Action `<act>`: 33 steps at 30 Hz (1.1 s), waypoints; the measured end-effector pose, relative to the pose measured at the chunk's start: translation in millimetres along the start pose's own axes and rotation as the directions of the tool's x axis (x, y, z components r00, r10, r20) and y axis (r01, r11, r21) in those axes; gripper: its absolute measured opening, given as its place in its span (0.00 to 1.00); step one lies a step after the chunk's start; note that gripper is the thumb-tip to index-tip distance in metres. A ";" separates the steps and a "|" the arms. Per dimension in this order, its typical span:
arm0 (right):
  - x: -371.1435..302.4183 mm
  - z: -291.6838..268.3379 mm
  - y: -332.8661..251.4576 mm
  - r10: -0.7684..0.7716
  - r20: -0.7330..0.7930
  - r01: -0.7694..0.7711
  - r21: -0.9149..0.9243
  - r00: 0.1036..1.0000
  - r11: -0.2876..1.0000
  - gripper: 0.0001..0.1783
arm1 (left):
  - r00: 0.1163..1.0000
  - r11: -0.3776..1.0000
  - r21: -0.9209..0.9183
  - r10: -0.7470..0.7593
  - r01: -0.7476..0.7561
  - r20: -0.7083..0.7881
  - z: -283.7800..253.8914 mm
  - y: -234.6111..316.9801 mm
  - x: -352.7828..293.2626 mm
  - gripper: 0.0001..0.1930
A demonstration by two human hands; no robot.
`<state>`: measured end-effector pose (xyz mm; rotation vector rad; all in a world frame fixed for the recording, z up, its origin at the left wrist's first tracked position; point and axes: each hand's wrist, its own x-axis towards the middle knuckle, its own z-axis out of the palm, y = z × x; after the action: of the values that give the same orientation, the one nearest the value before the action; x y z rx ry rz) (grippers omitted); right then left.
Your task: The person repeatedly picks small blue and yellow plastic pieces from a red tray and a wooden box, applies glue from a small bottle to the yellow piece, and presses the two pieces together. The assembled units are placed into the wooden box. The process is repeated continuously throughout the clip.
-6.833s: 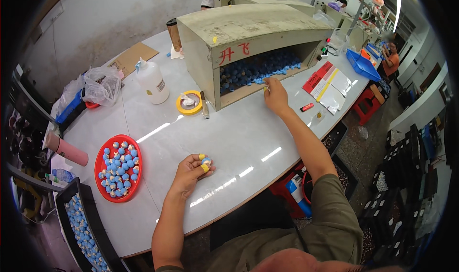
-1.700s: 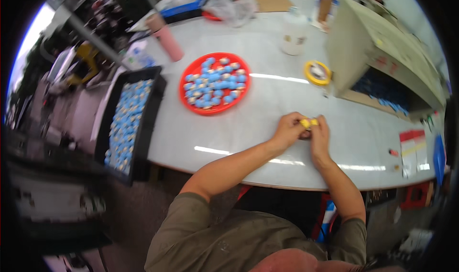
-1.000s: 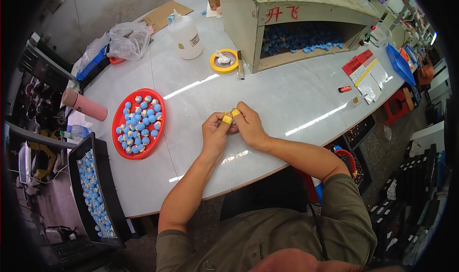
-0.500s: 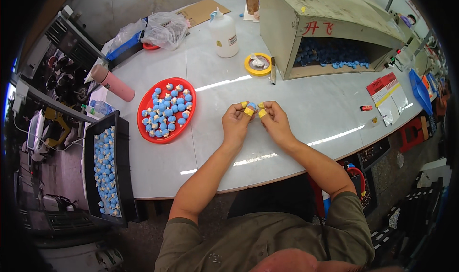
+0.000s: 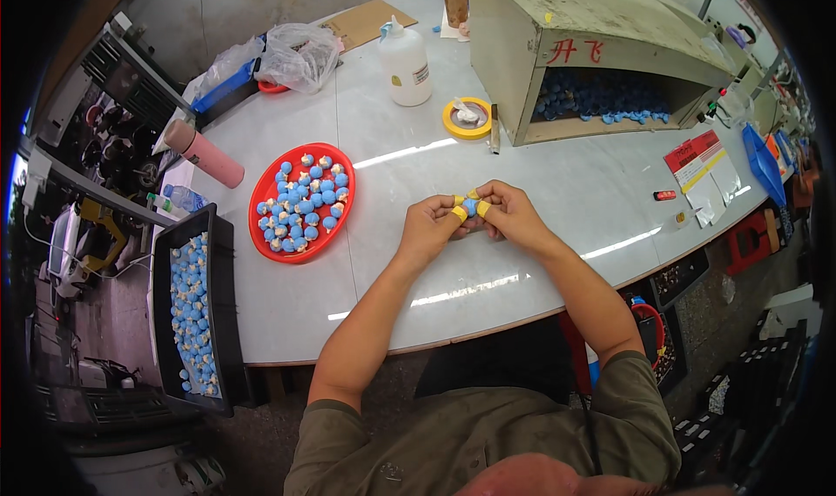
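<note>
Pinching a small blue piece [image 5: 471,208] between them, our left hand [image 5: 428,226] and right hand [image 5: 515,214] meet at the fingertips over the desk [image 5: 566,182]; the fingers hide much of it. We judge this one to be in mid-handling, since neither hand has let go. To our left, a black bin [image 5: 224,313] is thick with blue-and-cream balls [image 5: 192,304], and near it a red tray [image 5: 322,242] on the desk carries a looser batch of similar ones; these look done to us. The desk is pale and glossy, catching streaks of light. Beyond the tray we see a pink flask [image 5: 213,161], then a yellow tape roll [image 5: 468,134] and a white bottle [image 5: 405,65]. Plenty seems left: farther off, an open-fronted beige box [image 5: 501,69] holds a heap of blue pieces [image 5: 627,117]. Off to our right, a red stool [image 5: 751,243] stands on the floor, and a pale wall [image 5: 279,0] closes the far side.
</note>
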<state>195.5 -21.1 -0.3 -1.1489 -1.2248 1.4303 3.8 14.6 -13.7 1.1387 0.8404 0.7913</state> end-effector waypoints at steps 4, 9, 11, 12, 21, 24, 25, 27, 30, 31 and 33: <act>-0.5 -2.5 0.6 0.055 0.024 -0.053 -0.065 0.998 0.996 0.10 | 0.998 0.999 0.007 -0.048 0.047 0.030 -1.3 0.7 -0.9 0.10; -0.3 -3.8 4.9 0.001 0.080 0.007 -0.107 0.997 0.994 0.08 | 0.996 0.998 -0.030 -0.054 0.056 0.072 -6.3 -2.4 0.7 0.08; -0.4 -4.7 8.0 -0.017 0.094 0.029 -0.126 0.995 0.992 0.08 | 0.995 0.997 -0.067 -0.023 0.030 0.094 -9.1 -9.7 2.2 0.07; -0.3 -5.0 9.4 -0.026 0.102 0.040 -0.135 0.994 0.990 0.08 | 0.996 0.998 -0.065 -0.018 0.024 0.089 -8.6 -9.5 1.8 0.07; -2.5 -1.0 7.7 -0.053 0.075 0.070 -0.238 0.996 0.969 0.10 | 0.998 0.999 -0.034 0.040 -0.038 0.053 -5.0 -14.0 0.2 0.08; 0.3 -2.7 16.0 -0.099 0.076 0.115 -0.250 0.992 0.961 0.08 | 0.998 0.998 0.009 0.061 -0.061 0.031 -3.5 -15.1 0.1 0.08; 0.3 -2.8 16.1 -0.093 0.071 0.108 -0.255 0.993 0.961 0.08 | 0.997 0.997 0.024 0.067 -0.068 0.022 -2.7 -15.9 0.2 0.08; -0.3 -1.6 14.4 -0.080 0.064 0.094 -0.262 0.995 0.960 0.09 | 0.997 0.996 0.053 0.074 -0.074 0.012 -2.5 -17.2 0.4 0.09; -0.3 -1.4 6.3 -0.030 0.074 0.046 -0.222 0.997 0.974 0.11 | 0.998 0.995 0.078 0.068 -0.068 0.009 -3.7 -17.7 1.6 0.09; 0.3 -2.0 6.3 -0.011 0.074 0.026 -0.208 0.997 0.978 0.11 | 0.998 0.995 0.076 0.060 -0.061 0.009 -3.8 -17.4 2.4 0.10; 1.8 -4.1 7.4 0.027 0.075 -0.013 -0.179 0.997 0.984 0.10 | 0.998 0.996 0.070 0.054 -0.055 0.013 -3.6 -17.5 3.1 0.09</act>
<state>198.8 -19.4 -8.1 -1.2393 -1.4228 1.4132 3.9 14.8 -31.9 1.2315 0.8367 0.8050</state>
